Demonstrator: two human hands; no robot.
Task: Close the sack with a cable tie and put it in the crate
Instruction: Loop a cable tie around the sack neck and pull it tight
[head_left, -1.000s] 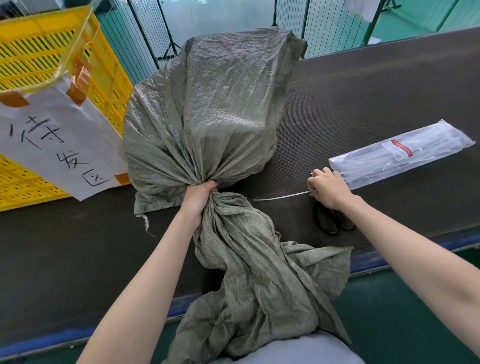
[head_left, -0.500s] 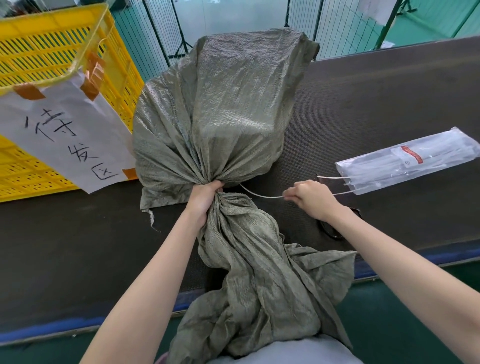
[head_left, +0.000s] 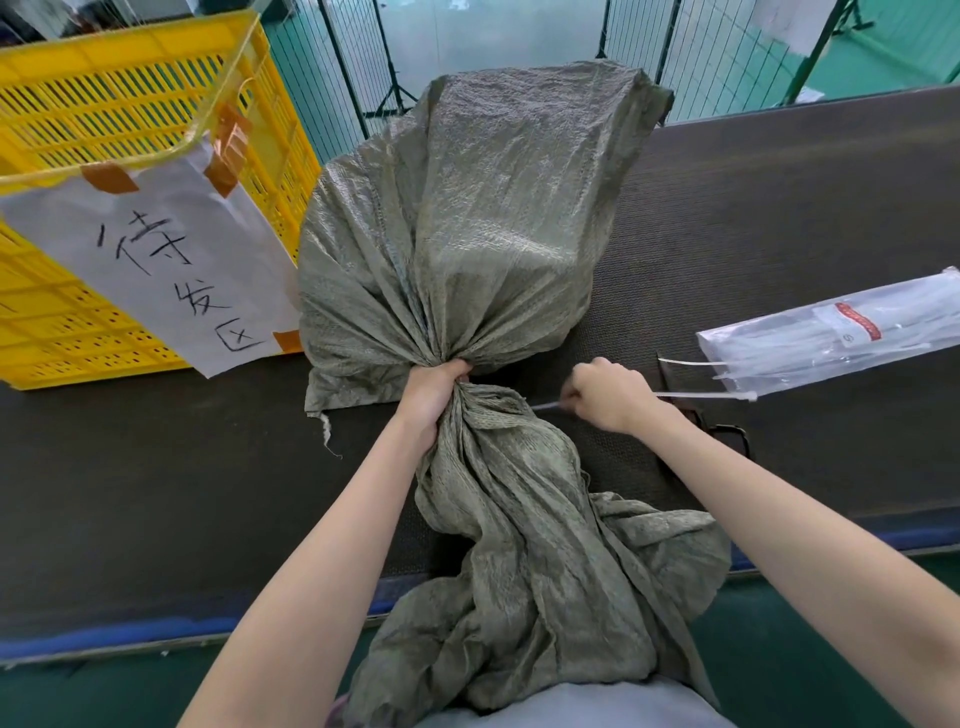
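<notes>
A grey-green woven sack (head_left: 467, 218) lies full on the dark table, its loose mouth trailing toward me over the table's edge. My left hand (head_left: 431, 397) squeezes the gathered neck of the sack. My right hand (head_left: 608, 397) is closed on a white cable tie (head_left: 706, 396); the tie's tip points at the sack's neck and its head end sticks out to the right. The yellow slatted crate (head_left: 130, 104) stands at the far left, with a white handwritten paper sign (head_left: 166, 270) taped to its rim.
A clear plastic bag of cable ties (head_left: 841, 332) lies at the right, with one loose tie (head_left: 691, 362) poking out. Black scissors (head_left: 722, 431) lie partly hidden behind my right wrist. A wire fence (head_left: 727, 52) stands behind the dark table (head_left: 779, 208).
My right hand has pulled a cable tie out of the bag and carried it left to the sack's neck. My left hand has kept its grip on the neck.
</notes>
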